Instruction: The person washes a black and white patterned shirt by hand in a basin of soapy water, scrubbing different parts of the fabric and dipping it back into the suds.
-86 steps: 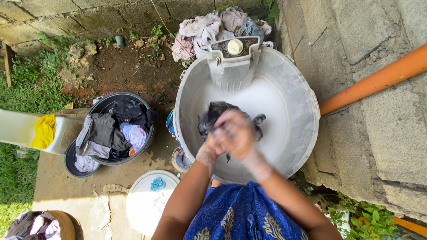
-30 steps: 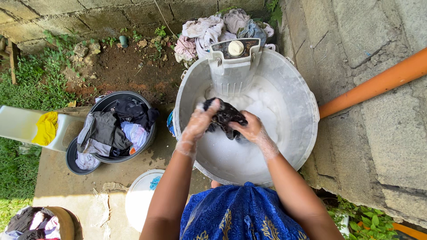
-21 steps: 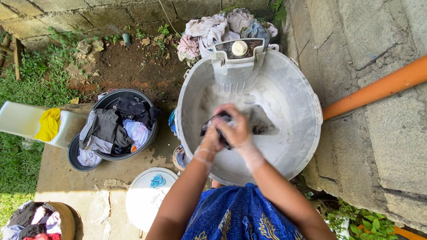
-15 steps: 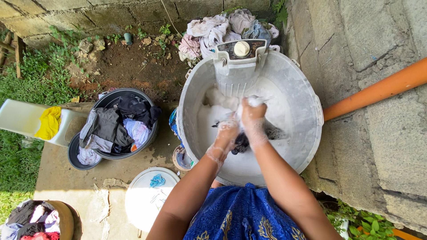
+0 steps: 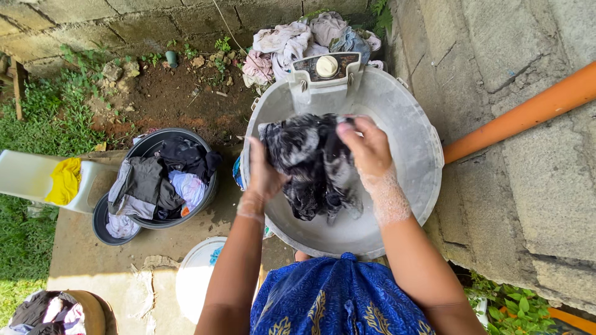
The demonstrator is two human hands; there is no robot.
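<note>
You've got the dark garment (image 5: pixel 313 164) lifted up out of the suds and spread between your two hands, right over the middle of the big grey wash tub (image 5: pixel 417 133). It's black or very dark grey, soaked through, streaked and blotched white with soap foam all over, and it hangs in bunched, crumpled folds with the lower end dangling toward 6 o'clock, just above the water. What kind of clothing it is, I can't tell, too scrunched up.

Your left hand (image 5: pixel 264 174) is clenched on its edge at about 9 o'clock of the cloth, fingers buried in the fabric. Your right hand (image 5: pixel 366 146) has the top corner pinched at roughly 2 o'clock, fingers curled over it, and there's lather all down that wrist.

At 12 o'clock on the tub rim sits a grey washboard-type insert (image 5: pixel 325 80) with a pale round soap (image 5: pixel 327 66) on top. Behind that, still at 12, a heap of pale laundry (image 5: pixel 304 37) on the dirt. Off at 9 o'clock from the tub, a dark round basin (image 5: pixel 149 146) full of mixed clothes, and further at 9 a white chair (image 5: pixel 25 177) with a yellow cloth (image 5: pixel 63 181) on it. A white lid (image 5: pixel 192 279) lies on the concrete at 7 o'clock, and an orange pipe (image 5: pixel 528 111) runs along the block wall at 3.
</note>
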